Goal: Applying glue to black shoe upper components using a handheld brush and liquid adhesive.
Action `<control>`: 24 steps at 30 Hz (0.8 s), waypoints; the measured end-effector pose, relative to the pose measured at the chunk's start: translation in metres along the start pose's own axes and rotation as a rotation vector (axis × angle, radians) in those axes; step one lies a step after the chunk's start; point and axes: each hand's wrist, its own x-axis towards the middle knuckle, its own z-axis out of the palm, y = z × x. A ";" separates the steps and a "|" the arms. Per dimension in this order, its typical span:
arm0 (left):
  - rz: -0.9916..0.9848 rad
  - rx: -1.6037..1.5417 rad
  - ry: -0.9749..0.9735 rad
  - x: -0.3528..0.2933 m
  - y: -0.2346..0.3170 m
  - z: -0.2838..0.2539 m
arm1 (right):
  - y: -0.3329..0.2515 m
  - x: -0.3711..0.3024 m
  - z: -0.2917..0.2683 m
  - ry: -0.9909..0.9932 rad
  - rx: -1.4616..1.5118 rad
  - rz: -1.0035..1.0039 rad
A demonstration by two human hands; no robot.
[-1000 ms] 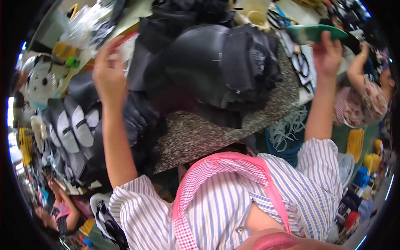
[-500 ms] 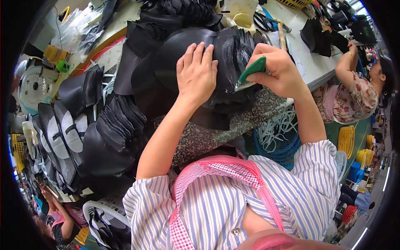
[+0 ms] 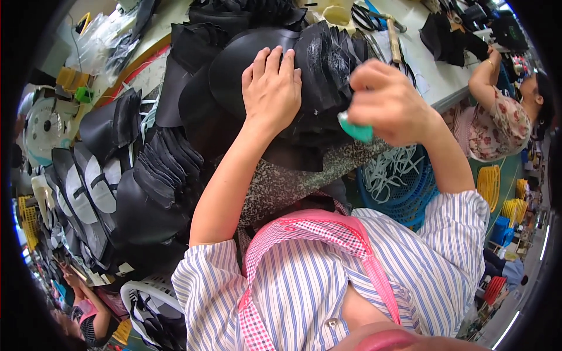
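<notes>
My left hand (image 3: 272, 93) lies flat, fingers stretched out, on a stack of smooth black leather-like pieces (image 3: 231, 67). To its right the layered edges (image 3: 328, 67) of these pieces fan out, with whitish smears on them. My right hand (image 3: 398, 108) is closed round a green scraper (image 3: 356, 130) and is blurred by motion. It hovers just right of the fanned edges, and the scraper's free end points down and left, apart from the stack. My fingers hide the scraper's upper part.
More black pieces (image 3: 155, 193) stand stacked at the left. A hammer (image 3: 393, 41) and black-handled scissors (image 3: 366, 19) lie at the back right, near a pale yellow container (image 3: 336, 14). Below the speckled table edge (image 3: 281, 190) sits a blue basket (image 3: 404, 196) of white strips. Another person (image 3: 503, 120) works at right.
My right hand has swung down and to the right with the scraper, off the fanned edges. My left hand stays flat on the stack. The whole view has shifted slightly.
</notes>
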 end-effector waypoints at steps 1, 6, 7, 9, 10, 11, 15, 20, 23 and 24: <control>-0.007 -0.002 -0.007 -0.001 -0.002 0.001 | -0.006 0.002 -0.009 -0.061 0.086 -0.010; -0.016 -0.002 -0.078 -0.002 0.002 -0.007 | 0.037 0.014 0.006 0.451 0.186 0.431; -0.003 -0.014 -0.123 0.003 0.004 -0.007 | 0.057 0.018 0.013 0.387 0.135 0.427; -0.016 -0.036 -0.180 0.011 0.005 -0.010 | 0.090 0.016 0.002 0.312 -0.030 0.784; -0.053 -0.047 -0.245 0.013 0.000 -0.012 | 0.099 0.024 0.004 0.421 -0.079 0.696; -0.060 -0.037 -0.237 0.017 -0.005 -0.014 | 0.099 0.023 0.002 0.424 -0.076 0.683; -0.030 -0.061 -0.370 0.032 -0.018 -0.022 | 0.071 0.027 0.010 0.216 0.344 0.556; -0.240 -0.506 -0.328 0.032 -0.019 -0.034 | 0.123 0.009 0.005 0.601 -0.162 0.662; -0.346 -0.911 0.111 0.027 -0.021 -0.061 | 0.163 -0.019 0.039 0.659 -0.417 0.765; -0.437 -0.829 0.225 0.033 -0.027 -0.075 | 0.168 -0.038 0.057 0.609 -0.412 0.907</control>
